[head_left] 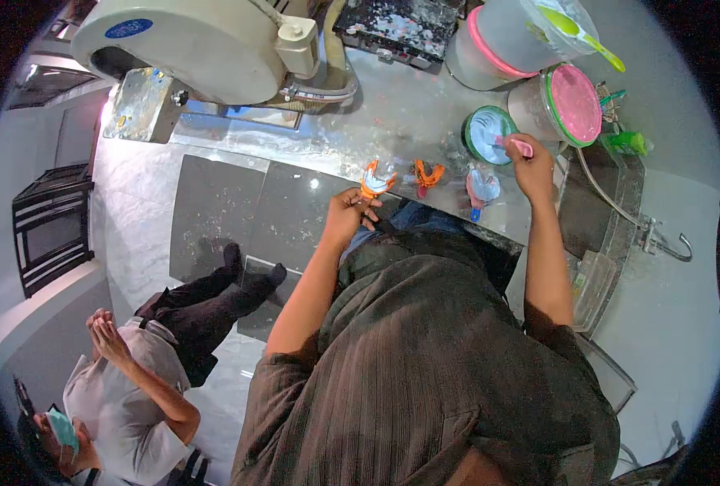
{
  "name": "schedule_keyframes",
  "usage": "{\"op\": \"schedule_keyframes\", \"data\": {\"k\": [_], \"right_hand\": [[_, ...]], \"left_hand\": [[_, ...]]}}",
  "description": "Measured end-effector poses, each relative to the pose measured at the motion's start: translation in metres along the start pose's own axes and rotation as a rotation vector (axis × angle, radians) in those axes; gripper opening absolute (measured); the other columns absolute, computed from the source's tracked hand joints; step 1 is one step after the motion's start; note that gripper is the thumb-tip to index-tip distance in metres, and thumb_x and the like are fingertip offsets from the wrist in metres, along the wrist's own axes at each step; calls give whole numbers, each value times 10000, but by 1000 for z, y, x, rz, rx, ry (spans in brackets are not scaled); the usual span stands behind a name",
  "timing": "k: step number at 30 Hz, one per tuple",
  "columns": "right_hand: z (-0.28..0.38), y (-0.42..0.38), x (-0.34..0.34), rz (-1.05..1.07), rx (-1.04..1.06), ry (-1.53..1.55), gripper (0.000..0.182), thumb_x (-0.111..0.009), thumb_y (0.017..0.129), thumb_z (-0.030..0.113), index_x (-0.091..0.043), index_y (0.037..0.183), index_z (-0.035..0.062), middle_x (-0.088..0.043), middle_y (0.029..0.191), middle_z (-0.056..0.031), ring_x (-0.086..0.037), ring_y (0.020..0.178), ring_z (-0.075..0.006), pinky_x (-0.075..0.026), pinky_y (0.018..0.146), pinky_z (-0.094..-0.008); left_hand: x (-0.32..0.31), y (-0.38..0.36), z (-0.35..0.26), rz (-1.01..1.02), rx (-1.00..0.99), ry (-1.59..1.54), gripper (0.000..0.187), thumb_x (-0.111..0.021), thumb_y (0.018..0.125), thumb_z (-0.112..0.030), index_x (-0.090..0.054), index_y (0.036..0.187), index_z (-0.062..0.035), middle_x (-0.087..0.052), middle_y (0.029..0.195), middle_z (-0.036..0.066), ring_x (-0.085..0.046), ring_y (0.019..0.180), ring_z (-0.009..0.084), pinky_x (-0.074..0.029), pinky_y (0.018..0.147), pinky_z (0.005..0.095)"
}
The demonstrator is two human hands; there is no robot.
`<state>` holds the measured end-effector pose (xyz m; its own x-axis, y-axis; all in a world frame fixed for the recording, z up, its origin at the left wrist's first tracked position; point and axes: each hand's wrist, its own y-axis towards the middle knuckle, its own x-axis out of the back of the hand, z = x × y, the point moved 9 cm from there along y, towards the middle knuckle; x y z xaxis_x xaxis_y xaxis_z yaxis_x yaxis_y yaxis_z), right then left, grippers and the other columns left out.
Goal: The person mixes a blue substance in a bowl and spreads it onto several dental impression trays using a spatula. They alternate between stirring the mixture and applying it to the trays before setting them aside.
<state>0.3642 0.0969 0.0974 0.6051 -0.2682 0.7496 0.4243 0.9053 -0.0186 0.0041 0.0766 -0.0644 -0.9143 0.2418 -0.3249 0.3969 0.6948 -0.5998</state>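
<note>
Counter edge passes left hand's tray, right hand's pink handle well apart.

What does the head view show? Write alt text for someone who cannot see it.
A person's left hand holds an orange U-shaped tray with white filling; the right hand grips a pink-handled tool at a round green bowl of pale paste. Another orange U-shaped tray and a pale tray with a blue handle lie on the grey worktop.

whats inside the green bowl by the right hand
The green bowl holds a pale bluish-white mix; the pink-handled tool in the right hand reaches over it. The bowl's bottom is hidden under the mix.
</note>
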Motion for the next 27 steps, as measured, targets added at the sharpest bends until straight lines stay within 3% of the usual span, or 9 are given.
{"op": "schedule_keyframes", "data": {"k": [8, 14, 16, 24, 27], "right_hand": [[16, 0, -8, -4, 22, -9, 197, -698, 860, 199, -704, 972, 38, -704, 899, -67, -638, 828, -129, -489, 766, -276], [6, -1, -8, -7, 24, 24, 223, -701, 866, 226, -702, 983, 36, -706, 902, -76, -640, 836, -127, -491, 769, -279], [5, -2, -9, 5, -2, 14, 218, -697, 869, 221, -703, 984, 36, -707, 903, -76, -642, 839, -128, -492, 769, -279], [14, 0, -9, -10, -16, 8, 247, -702, 862, 243, -702, 986, 29, -714, 903, -79, -653, 837, -134, -497, 762, -279], [10, -1, -6, -7, 1, -16, 217, -686, 861, 240, -705, 947, 41, -707, 882, -114, -665, 826, -192, -503, 773, -319]], "left_hand": [[-1, 1, -2, 27, -45, -23, 195, -451, 882, 78, -592, 1014, 44, -672, 919, 128, -618, 636, 157, -526, 506, 277], [-7, -16, -34, 86, -182, -60, 103, -519, 925, -13, -604, 957, 35, -674, 830, 115, -614, 598, 150, -487, 503, 264], [15, -6, -6, -4, -63, 31, 108, -550, 929, -59, -622, 942, 20, -679, 794, 110, -605, 564, 137, -472, 485, 258], [11, -10, -11, 9, -35, 80, 149, -556, 939, -116, -640, 934, 7, -684, 776, 100, -598, 544, 121, -425, 464, 243], [8, -9, -15, 28, -35, 150, 156, -551, 939, -123, -641, 917, 3, -687, 772, 89, -600, 557, 114, -412, 476, 238]]}}
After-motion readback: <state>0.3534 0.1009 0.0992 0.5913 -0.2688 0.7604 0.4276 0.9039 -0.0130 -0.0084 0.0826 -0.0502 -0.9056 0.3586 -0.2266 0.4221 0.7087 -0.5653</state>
